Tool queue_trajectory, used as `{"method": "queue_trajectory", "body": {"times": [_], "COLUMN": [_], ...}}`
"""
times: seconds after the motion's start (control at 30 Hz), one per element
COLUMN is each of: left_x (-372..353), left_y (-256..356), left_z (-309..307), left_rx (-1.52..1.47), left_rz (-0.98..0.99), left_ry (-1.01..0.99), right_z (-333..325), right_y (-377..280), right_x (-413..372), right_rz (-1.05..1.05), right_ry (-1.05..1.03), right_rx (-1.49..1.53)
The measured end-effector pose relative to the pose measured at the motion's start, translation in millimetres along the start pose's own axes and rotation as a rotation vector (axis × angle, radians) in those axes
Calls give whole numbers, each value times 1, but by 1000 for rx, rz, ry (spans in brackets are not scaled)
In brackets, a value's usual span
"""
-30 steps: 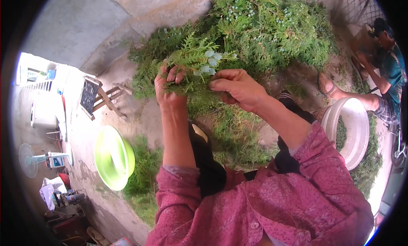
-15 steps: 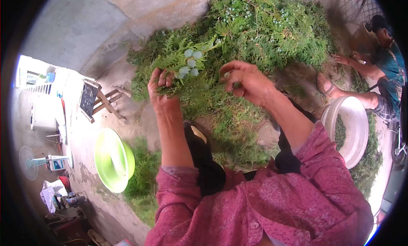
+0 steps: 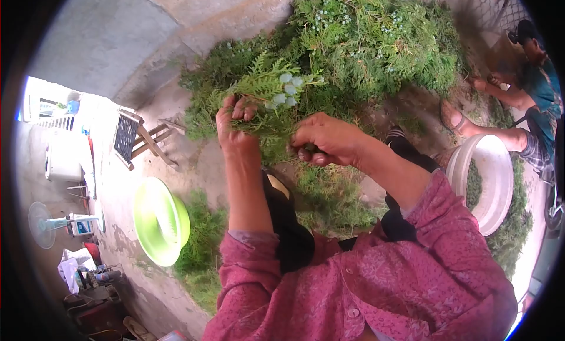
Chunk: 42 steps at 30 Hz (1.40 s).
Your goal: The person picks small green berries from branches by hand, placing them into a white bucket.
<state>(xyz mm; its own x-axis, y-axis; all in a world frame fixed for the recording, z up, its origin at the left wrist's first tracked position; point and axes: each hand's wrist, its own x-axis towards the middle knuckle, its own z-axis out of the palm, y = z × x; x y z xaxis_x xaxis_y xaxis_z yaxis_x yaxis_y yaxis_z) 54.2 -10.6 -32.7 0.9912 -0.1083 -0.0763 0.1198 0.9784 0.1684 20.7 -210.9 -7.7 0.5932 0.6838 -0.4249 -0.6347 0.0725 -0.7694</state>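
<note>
My left hand (image 3: 238, 123) is closed round a leafy green sprig (image 3: 259, 88), which carries several pale blue-green cones (image 3: 288, 89) at its right side. Just right of it and slightly lower, my right hand (image 3: 323, 139) has its fingers curled together near the lower leaves. What those fingers hold, if anything, is hidden. Behind both hands a large heap of green branches (image 3: 376, 46) spreads over the ground, with pale cones among its leaves.
A lime green basin (image 3: 147, 223) sits at the left, near a wooden folding chair (image 3: 147, 142) and a fan (image 3: 41, 224). On the right stands a white bucket (image 3: 497, 182) with small green pieces inside. Another person (image 3: 538, 93) sits at the far right.
My left hand has shifted slightly right with the sprig. My right hand has come down from beside the cones to the lower leaves, and its fingers have curled further.
</note>
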Motion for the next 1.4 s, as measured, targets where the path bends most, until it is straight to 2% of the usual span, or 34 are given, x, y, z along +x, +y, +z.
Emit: {"method": "queue_trajectory", "body": {"times": [0.07, 0.13, 0.27, 0.33, 0.4, 0.47, 0.53, 0.57, 0.6, 0.63, 0.67, 0.73, 0.77, 0.83, 0.87, 0.93, 1.0, 1.07, 1.13, 1.2, 1.23, 1.3, 1.33, 1.37, 1.4], "left_x": [2, 5, 6, 4, 1, 3, 8, 8, 7, 5, 2, -2, -2, -3, -3, -4, -10, -16, -19, -18, -15, -9, -8, -8, -7], "left_y": [-3, -4, 11, 6, -6, -11, -14, -19, -26, -35, -42, -52, -52, -51, -52, -56, -60, -62, -61, -57, -55, -51, -48, -47, -48], "left_z": [-6, -8, -5, 1, 13, 14, 6, 7, 8, 13, 19, 30, 30, 29, 28, 29, 38, 45, 49, 50, 46, 42, 41, 39, 36], "left_rx": [29, 45, -4, 72, 113, 156, 295, 296, 426, 556, 557, 769, 770, 849, 849, 889, 910, 931, 979, 1007, 1120, 1232, 1429, 1622, 1621], "left_rz": [26, 25, 45, 50, 61, 76, -17, -23, -1, 24, 20, 19, 16, -89, -89, -1, 23, 46, 12, -4, 68, 147, 245, 346, 349], "left_ry": [23, 33, -2, 135, 159, 178, 157, 157, 206, 254, 253, 399, 397, 237, 235, 108, 68, 32, -12, -26, 2, 14, 109, 211, 201], "right_z": [-5, -9, -10, -20, -24, -30, -39, -39, -40, -42, -39, -34, -35, -39, -43, -52, -47, -39, -34, -36, -39, -49, -50, -51, -51], "right_y": [0, -3, 3, 2, -13, -22, -26, -27, -28, -26, -26, -26, -25, -22, -21, -18, -11, -18, -17, -19, -16, -7, -6, -5, -5], "right_x": [-3, -11, -28, -28, -34, -36, -34, -34, -34, -32, -32, -33, -34, -32, -29, -24, -22, -28, -30, -31, -29, -19, -17, -16, -16], "right_rz": [34, 69, 84, -144, -203, -351, -406, -465, -522, -580, -581, -647, -648, -608, -609, -448, -481, -293, -304, -285, -293, -468, -476, -611, -742], "right_ry": [-19, -179, -322, -170, -138, 8, 19, 120, 222, 243, 246, 350, 353, 369, 371, 202, 184, 7, 15, 120, 123, 288, 295, 475, 660], "right_rx": [36, -65, -80, 67, 148, 201, 200, 165, 129, 63, 65, -201, -199, -439, -439, -740, -730, -853, -767, -771, -775, -689, -694, -912, -1128]}}
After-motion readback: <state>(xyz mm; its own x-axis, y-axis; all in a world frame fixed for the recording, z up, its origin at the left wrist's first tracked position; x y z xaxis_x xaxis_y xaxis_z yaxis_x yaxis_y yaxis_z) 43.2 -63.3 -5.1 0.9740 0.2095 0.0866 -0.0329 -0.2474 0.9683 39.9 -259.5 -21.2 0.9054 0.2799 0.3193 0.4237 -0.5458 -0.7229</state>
